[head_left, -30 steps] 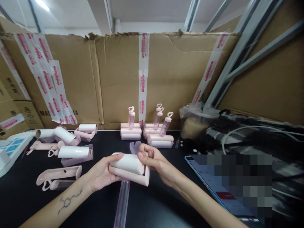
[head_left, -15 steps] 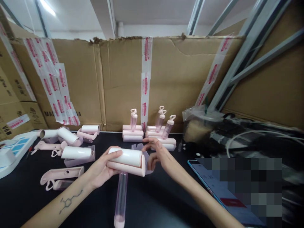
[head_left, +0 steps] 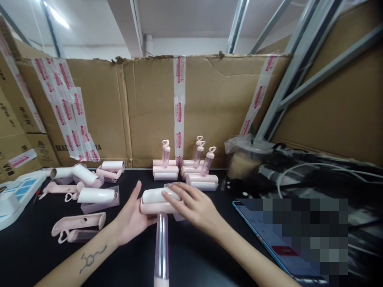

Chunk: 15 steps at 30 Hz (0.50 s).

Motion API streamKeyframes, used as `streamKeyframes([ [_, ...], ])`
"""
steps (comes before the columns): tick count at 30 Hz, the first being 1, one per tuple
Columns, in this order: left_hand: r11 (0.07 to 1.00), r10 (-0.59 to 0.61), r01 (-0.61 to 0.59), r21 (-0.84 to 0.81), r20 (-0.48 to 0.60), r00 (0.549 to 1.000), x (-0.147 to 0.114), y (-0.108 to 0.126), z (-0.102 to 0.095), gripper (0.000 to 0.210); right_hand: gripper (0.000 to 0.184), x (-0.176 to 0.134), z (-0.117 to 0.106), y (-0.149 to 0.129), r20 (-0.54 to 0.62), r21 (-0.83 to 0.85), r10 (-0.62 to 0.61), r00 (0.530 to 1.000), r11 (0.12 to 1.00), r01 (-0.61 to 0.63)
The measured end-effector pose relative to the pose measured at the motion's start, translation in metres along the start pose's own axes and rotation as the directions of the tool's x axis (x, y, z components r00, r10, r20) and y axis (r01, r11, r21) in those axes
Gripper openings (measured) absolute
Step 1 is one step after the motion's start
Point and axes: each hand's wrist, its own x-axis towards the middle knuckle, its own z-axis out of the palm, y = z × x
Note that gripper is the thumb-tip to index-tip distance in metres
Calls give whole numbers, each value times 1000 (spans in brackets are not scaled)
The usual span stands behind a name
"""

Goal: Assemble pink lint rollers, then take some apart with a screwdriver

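Observation:
A lint roller with a white paper roll, a pale pink holder and a clear handle pointing down toward me is between my hands, above the table. My right hand grips it from the right, fingers lying over the white roll. At its left end is my left hand, thumb raised and spread away, palm against the holder; its other fingers are partly hidden beneath. Behind the roller, mostly covered by my right hand, a translucent lilac cover shows.
Finished-looking lint rollers stand handle-up at the back. At left lie loose white rolls, pink holders and a clear handle with heart loop. A phone, a bagged drink cup and cables are at right; cardboard walls the back.
My right hand has moved from beside the roller's right end onto its top. My left thumb has lifted off the white roll. The handle has swung slightly right.

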Motion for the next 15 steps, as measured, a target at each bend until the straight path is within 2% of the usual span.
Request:
streamKeyframes([
  [2,1000,-19,19,-15,-2,1000,2,5,-2,69,36,2,-7,6,13,92,200,980,976,-200],
  [3,1000,7,-6,1,-27,1000,3,7,-5,68,35,3,-10,10,27,146,319,947,936,-319],
  [5,986,122,-109,125,-106,987,7,7,-12,60,35,4,-11,16,91,262,538,838,799,-542],
  [7,900,270,-186,395,-169,948,11,2,-20,58,39,5,-8,21,229,379,653,722,623,-684],
  [9,687,417,-197,700,-157,895,13,-5,-28,64,46,4,-2,23,414,494,641,646,438,-751],
  [10,553,473,-187,812,-121,873,13,-9,-31,67,48,4,2,24,496,547,598,630,348,-761],
  [12,337,538,-166,927,-45,842,13,-16,-37,74,49,5,9,24,592,638,490,640,201,-744],
  [13,276,547,-157,948,-21,837,13,-18,-39,78,49,5,12,23,612,668,440,657,156,-727],
  [15,250,521,-154,956,1,853,14,-20,-44,91,48,5,17,22,631,704,345,695,121,-700],
])
